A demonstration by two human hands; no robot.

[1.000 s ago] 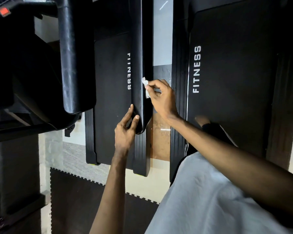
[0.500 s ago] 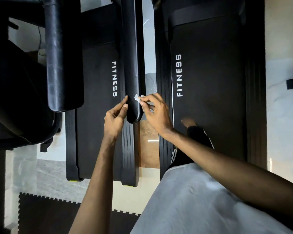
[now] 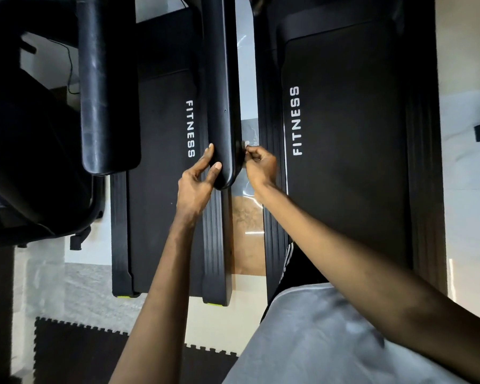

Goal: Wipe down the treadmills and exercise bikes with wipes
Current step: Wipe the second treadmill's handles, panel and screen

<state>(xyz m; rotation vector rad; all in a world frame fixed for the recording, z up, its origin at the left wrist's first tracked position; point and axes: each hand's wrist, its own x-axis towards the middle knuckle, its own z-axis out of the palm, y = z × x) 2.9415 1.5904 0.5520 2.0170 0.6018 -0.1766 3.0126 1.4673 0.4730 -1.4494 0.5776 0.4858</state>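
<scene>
Pinching a small white wipe [image 3: 245, 144] between thumb and fingertips, the right hand [image 3: 261, 167] holds it against the side of the black handrail [image 3: 219, 92], at 3 o'clock of the rail's rounded end. The grip is closed on the wipe, and the fingers hide most of it. Left hand [image 3: 197, 184] sits at 8 o'clock of that same end with its grip curled round the rail: thumb tip on top, forefinger along the 9 o'clock side. The handrail hangs above the 3 o'clock edge of the left treadmill [image 3: 164, 217], whose belt is marked FITNESS and runs 12 to 6. Right treadmill [image 3: 344, 162] lies at 3 o'clock with the same lettering, a strip of floor [image 3: 247, 231] between the two decks. A thicker bar [image 3: 106, 92] is at 9 o'clock, well apart from both hands. Grey shirt [image 3: 316, 342] at 5 o'clock, and a dark striped trouser leg [image 3: 297, 261] over the right treadmill's inner edge. Black foam mat [image 3: 75, 353] with a toothed edge at 7 o'clock.
</scene>
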